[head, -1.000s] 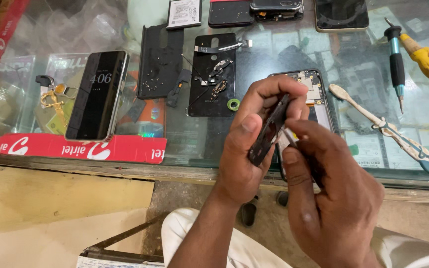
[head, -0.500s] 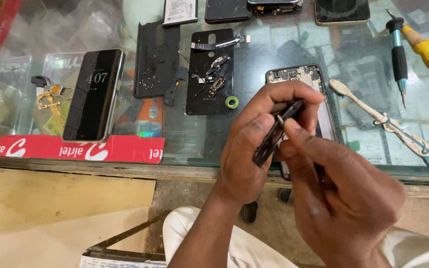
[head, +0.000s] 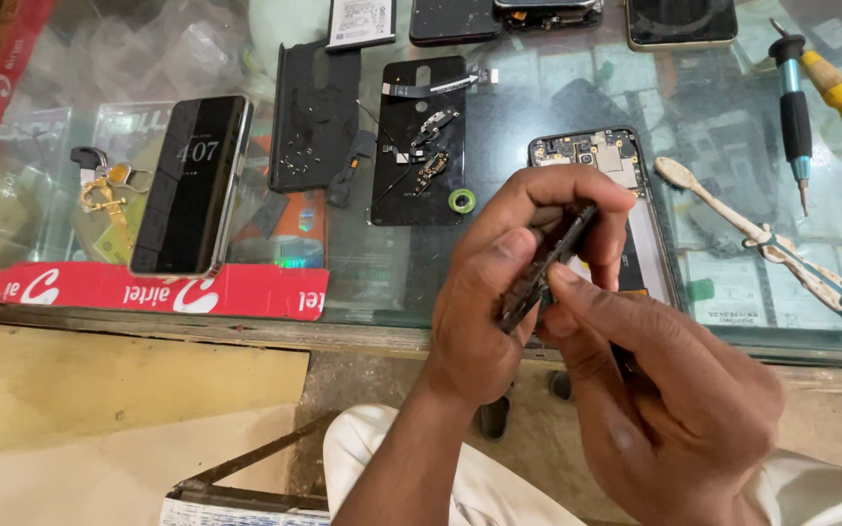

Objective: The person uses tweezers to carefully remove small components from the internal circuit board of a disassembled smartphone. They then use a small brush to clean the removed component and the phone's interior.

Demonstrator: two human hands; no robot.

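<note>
A thin dark part [head: 546, 265] is pinched edge-up in the left hand [head: 499, 292] above the counter edge, steadied for the right hand [head: 669, 409], closed round a hidden tool beside the opened phone [head: 608, 195].

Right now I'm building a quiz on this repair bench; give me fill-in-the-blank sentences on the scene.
1. The left hand holds a thin ____ phone part.
2. The opened phone lies on a ____ countertop.
3. The small ring on the counter is ____.
4. The right hand is ____ the part.

Missing words: dark; glass; green; touching
</note>
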